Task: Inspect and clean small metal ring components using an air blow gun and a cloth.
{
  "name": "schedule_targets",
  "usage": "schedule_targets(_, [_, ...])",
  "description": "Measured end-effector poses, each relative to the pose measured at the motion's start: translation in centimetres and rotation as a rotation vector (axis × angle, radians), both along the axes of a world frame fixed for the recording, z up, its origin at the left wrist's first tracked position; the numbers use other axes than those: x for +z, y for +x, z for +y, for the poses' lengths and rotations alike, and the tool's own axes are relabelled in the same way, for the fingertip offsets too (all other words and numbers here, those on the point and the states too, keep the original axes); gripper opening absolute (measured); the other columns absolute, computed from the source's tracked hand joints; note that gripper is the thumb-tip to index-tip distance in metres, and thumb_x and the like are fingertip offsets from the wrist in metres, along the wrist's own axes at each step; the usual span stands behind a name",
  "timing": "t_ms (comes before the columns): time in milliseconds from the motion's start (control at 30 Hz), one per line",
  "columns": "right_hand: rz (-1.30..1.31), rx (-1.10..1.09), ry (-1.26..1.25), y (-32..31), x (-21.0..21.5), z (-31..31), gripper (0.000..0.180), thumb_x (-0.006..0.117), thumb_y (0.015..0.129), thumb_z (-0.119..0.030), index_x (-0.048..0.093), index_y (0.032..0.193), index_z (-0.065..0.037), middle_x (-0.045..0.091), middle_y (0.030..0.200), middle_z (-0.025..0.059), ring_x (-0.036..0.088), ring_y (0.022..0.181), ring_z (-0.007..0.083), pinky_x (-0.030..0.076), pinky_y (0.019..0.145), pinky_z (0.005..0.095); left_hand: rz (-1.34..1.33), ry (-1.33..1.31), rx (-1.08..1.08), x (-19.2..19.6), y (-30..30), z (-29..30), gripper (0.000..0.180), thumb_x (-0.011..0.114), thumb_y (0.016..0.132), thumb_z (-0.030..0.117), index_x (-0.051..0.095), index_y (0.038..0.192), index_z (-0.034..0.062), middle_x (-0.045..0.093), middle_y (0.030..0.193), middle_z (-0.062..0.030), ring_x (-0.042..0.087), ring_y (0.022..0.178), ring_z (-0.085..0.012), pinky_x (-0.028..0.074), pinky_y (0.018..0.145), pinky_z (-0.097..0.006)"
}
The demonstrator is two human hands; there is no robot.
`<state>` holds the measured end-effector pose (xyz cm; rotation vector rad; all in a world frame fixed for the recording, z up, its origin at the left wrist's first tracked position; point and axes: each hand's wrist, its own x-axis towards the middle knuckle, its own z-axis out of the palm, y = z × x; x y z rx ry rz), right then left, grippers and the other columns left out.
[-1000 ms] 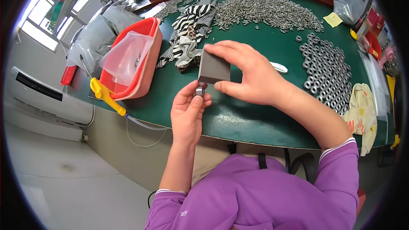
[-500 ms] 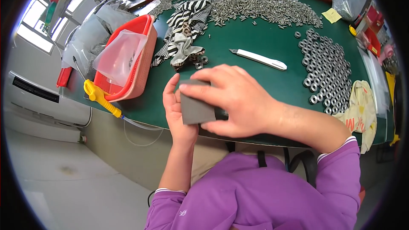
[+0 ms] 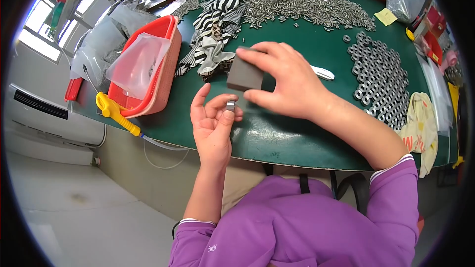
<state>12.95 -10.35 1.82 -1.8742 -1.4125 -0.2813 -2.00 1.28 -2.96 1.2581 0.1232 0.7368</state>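
Between the thumb and fingers of my left hand (image 3: 213, 131) a small shiny metal ring (image 3: 230, 105) is pinched above the table's near edge. My right hand (image 3: 294, 81) grips a dark grey block (image 3: 244, 73), like a sanding block, by its sides. The block is up and to the right of the ring, apart from it. Behind my right hand lies a white utility knife (image 3: 323, 72), with only its handle end showing. Beyond the block, striped and grey rags (image 3: 217, 17) lie bunched on the green table (image 3: 277, 141).
Many similar metal rings (image 3: 378, 76) are spread at the right, beside a cream cloth glove (image 3: 420, 123). A heap of small metal pins (image 3: 309, 7) lies at the back. On the left stand a red basket (image 3: 168, 64) and a yellow air gun (image 3: 114, 111).
My right hand has lifted the grey block up and away to the right from my left hand. The ring in my left fingers now shows, and the hand now covers most of the knife.
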Motion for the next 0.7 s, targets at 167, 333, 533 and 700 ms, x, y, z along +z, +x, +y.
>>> schedule_targets(167, [0.084,0.119,0.035,-0.5,0.2,-0.4,0.063,0.072,0.065,-0.023,0.052,0.123,-0.008,0.051,0.116,0.0152,0.049,0.106,0.0313,0.041,0.090,0.0389,0.004,-0.013,0.027,-0.1,-0.1,0.1,0.057,0.056,0.087,0.004,0.023,0.134,0.0043,0.055,0.110,-0.0117,0.057,0.087,-0.0137,0.048,0.078,-0.028])
schedule_targets(333, [0.005,0.368,0.007,-3.9,0.8,-0.7,0.069,0.074,0.060,-0.022,0.050,0.124,-0.010,0.050,0.113,0.0142,0.051,0.099,0.0319,0.042,0.085,0.0423,0.004,-0.148,0.042,0.8,-0.3,-0.6,0.061,0.058,0.083,0.005,0.024,0.134,0.0048,0.056,0.108,-0.0084,0.057,0.096,-0.0147,0.047,0.083,-0.027])
schedule_targets(533, [0.006,0.143,0.091,-1.8,0.4,-0.4,0.062,0.072,0.062,-0.024,0.053,0.120,-0.008,0.052,0.110,0.0137,0.051,0.098,0.0306,0.042,0.084,0.0399,0.021,-0.014,0.035,0.3,-0.4,-0.4,0.059,0.054,0.086,-0.001,0.021,0.135,0.0047,0.054,0.112,-0.0127,0.056,0.094,-0.0148,0.048,0.080,-0.029])
schedule_targets(700, [0.044,0.055,0.026,-0.5,-0.1,0.1,0.061,0.070,0.066,-0.024,0.052,0.122,-0.008,0.051,0.115,0.0150,0.051,0.100,0.0314,0.042,0.087,0.0387,0.021,-0.054,-0.015,0.1,0.0,0.0,0.059,0.054,0.087,0.001,0.022,0.135,0.0050,0.054,0.111,-0.0122,0.054,0.099,-0.0162,0.047,0.084,-0.030])
